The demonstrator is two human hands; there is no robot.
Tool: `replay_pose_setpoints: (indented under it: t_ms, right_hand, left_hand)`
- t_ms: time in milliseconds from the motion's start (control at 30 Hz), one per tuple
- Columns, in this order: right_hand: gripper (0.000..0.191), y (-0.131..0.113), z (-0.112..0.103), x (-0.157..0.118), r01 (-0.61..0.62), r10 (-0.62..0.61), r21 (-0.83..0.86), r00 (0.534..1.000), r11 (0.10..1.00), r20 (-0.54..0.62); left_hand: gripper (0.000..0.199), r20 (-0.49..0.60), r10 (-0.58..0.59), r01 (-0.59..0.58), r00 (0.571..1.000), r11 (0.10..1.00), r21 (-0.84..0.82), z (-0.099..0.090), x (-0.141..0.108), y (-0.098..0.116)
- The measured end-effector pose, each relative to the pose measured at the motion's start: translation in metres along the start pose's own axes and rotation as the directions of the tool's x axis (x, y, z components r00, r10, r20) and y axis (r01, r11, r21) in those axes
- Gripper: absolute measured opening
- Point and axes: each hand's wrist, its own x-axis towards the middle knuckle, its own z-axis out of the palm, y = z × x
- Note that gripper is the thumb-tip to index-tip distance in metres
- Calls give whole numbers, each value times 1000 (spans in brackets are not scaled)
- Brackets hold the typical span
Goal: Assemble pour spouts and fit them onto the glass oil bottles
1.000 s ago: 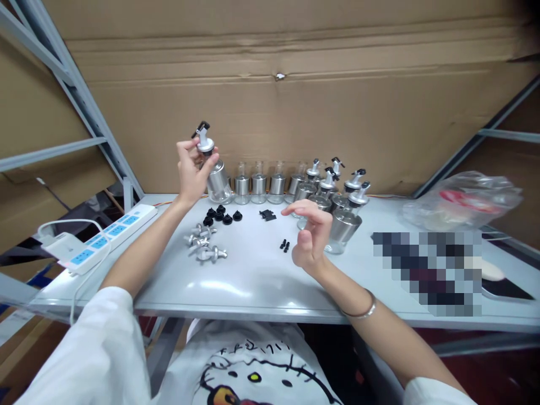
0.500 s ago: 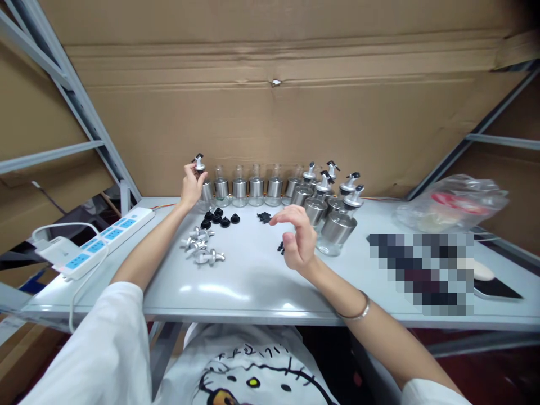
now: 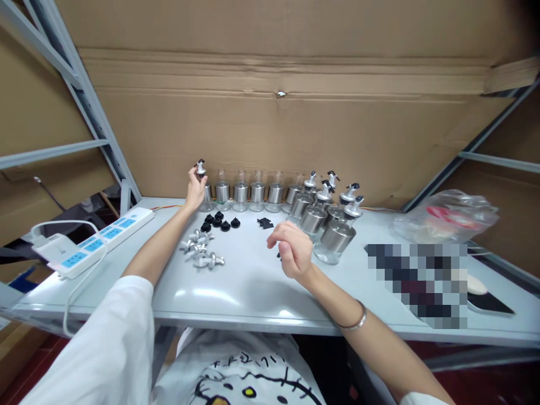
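Observation:
My left hand [image 3: 196, 189] is at the back left, its fingers closed round the base of a pourer spout [image 3: 201, 167] with a black flip cap. The spout sits at the neck of a glass bottle with a steel sleeve [image 3: 206, 194], partly hidden by the hand. Over the table's middle hovers my right hand [image 3: 292, 250], loosely curled, thumb apart from the fingers and nothing visible between them. Small black pieces [image 3: 278, 256] lie partly hidden beneath it. Just behind are black flip-cap parts [image 3: 265, 223].
Uncapped bottles [image 3: 257, 191] line the cardboard wall. Several bottles with spouts [image 3: 335, 236] stand right of them. Black stoppers [image 3: 225, 226] and silver spout parts [image 3: 208, 260] lie left of centre. A power strip [image 3: 97, 242] and a plastic bag [image 3: 447, 216] flank the table.
My right hand has lowered a little, its fingers curling further in. My left hand stays at the same bottle and spout. The view has shifted slightly.

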Motion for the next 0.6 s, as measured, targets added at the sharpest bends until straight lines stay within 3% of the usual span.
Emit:
replay_pose_setpoints:
  t_ms: [167,267,333,433,533,600]
  right_hand:
    - [32,2,2,-2,-5,7,-15,997,1000,78]
    - [32,2,3,-2,-5,17,-68,984,998,175]
    - [32,3,3,-1,8,13,-96,976,995,219]
    - [31,4,3,-1,-14,45,-104,953,994,300]
    - [29,7,3,-2,-144,185,-120,849,982,494]
    - [25,7,4,-3,-217,272,-165,738,962,618]
  left_hand:
    - [67,61,16,-9,998,993,-115,-2,-11,6]
    - [81,19,19,-17,1000,990,-138,-11,-28,19]
    - [79,5,31,-30,1000,993,-118,-20,-46,34]
    - [63,113,129,-115,985,986,-117,-38,-79,65]
    - [43,235,370,-330,899,924,-192,-59,-106,97]
    - [34,283,545,-520,789,838,-166,-71,-118,111]
